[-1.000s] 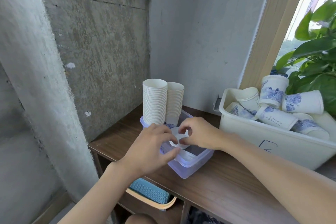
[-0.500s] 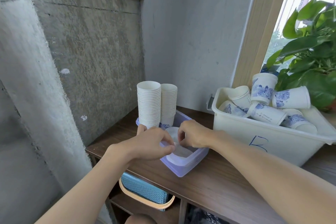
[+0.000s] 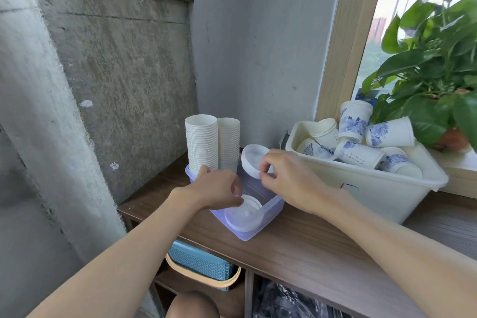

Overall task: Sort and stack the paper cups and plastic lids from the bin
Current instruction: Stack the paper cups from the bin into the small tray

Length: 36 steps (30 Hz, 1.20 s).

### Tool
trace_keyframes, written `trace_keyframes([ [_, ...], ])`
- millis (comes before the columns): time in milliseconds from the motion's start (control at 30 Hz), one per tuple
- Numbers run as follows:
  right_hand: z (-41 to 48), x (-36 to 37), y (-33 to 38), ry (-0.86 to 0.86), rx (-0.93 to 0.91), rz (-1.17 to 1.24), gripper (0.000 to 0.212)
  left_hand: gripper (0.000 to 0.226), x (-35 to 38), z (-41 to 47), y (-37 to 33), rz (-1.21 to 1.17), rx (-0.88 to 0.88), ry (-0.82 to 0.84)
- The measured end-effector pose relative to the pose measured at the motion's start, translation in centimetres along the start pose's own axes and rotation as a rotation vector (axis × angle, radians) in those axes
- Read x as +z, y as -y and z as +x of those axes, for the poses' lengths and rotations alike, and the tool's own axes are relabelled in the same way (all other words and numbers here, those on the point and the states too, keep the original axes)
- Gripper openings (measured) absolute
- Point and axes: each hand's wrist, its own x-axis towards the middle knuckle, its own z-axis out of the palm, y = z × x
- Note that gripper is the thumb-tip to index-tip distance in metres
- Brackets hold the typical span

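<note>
Loose lid (image 3: 254, 161): pinched at its rim in the right hand (image 3: 289, 178) grip, stood on edge above the purple tub (image 3: 268, 215). Lid stack (image 3: 242, 213): flat in the tub's near corner, below and nearer than that lid, with the left hand (image 3: 214, 190) grip curled on its rim.

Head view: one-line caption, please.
Right hand pinches a plastic lid above the small bin; left hand holds the lid stack inside.
</note>
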Motion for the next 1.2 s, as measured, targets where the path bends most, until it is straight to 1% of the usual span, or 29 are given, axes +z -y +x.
trace_keyframes([
  [133, -3.8, -2.0, 0.1, 0.001, 0.012, 0.041, 0.012, 0.023, -0.1, 1.1, -0.3, -0.057, 0.038, 0.102],
  [200, -5.7, -2.8, -0.1, -0.006, 0.015, 0.066, 0.013, 0.018, -0.1, 1.6, -0.5, -0.030, 0.069, 0.131],
  [267, -7.4, -3.3, -0.2, -0.020, 0.026, 0.066, 0.014, 0.010, 0.1, 2.1, -0.6, -0.011, 0.043, 0.154],
  [300, -8.1, -3.6, -0.4, -0.025, 0.036, 0.057, 0.014, 0.011, 0.2, 2.3, -0.7, 0.011, 0.003, 0.169],
  [367, -9.3, -3.9, -1.1, -0.033, 0.062, 0.037, 0.014, 0.023, 0.3, 2.6, -0.7, 0.047, -0.073, 0.190],
  [433, -10.1, -3.9, -2.0, -0.033, 0.092, 0.031, 0.014, 0.025, 0.2, 2.6, -0.8, 0.050, -0.075, 0.220],
  [500, -10.6, -3.8, -2.7, -0.029, 0.110, 0.037, 0.015, 0.025, -0.2, 2.5, -0.7, -0.001, -0.065, 0.219],
  [567, -11.0, -3.8, -3.2, -0.027, 0.116, 0.037, 0.016, 0.031, -0.5, 2.3, -0.6, -0.110, -0.057, 0.163],
  [600, -11.2, -3.7, -3.4, -0.030, 0.115, 0.037, 0.017, 0.030, -0.6, 2.1, -0.6, -0.164, -0.052, 0.104],
  [667, -11.5, -3.6, -3.7, -0.034, 0.115, 0.053, 0.017, 0.019, -1.1, 1.6, -0.9, -0.250, -0.049, -0.076],
  [733, -11.8, -3.4, -4.0, -0.030, 0.117, 0.056, 0.017, 0.021, -1.7, 0.9, -1.6, -0.303, -0.044, -0.266],
  [767, -12.0, -3.4, -4.0, -0.030, 0.115, 0.049, 0.017, 0.022, -2.1, 0.5, -2.2, -0.323, -0.035, -0.334],
  [833, -12.6, -3.4, -4.3, -0.024, 0.118, 0.022, 0.017, 0.023, -2.8, -0.5, -4.0, -0.362, 0.014, -0.401],
  [900, -13.4, -3.5, -4.5, 0.001, 0.136, -0.030, 0.016, 0.021, -3.1, -1.7, -6.2, -0.374, 0.068, -0.356],
  [1033, -15.2, -3.6, -6.0, 0.040, 0.241, -0.119, 0.013, 0.033, -1.4, -2.9, -10.1, -0.235, 0.155, -0.129],
  [1133, -16.8, -3.6, -7.3, 0.087, 0.341, -0.145, 0.008, 0.041, 1.0, -3.1, -11.8, -0.160, 0.154, 0.040],
  [1200, -17.6, -3.5, -8.1, 0.121, 0.368, -0.171, 0.009, 0.042, 2.6, -3.1, -12.6, -0.128, 0.131, 0.102],
])
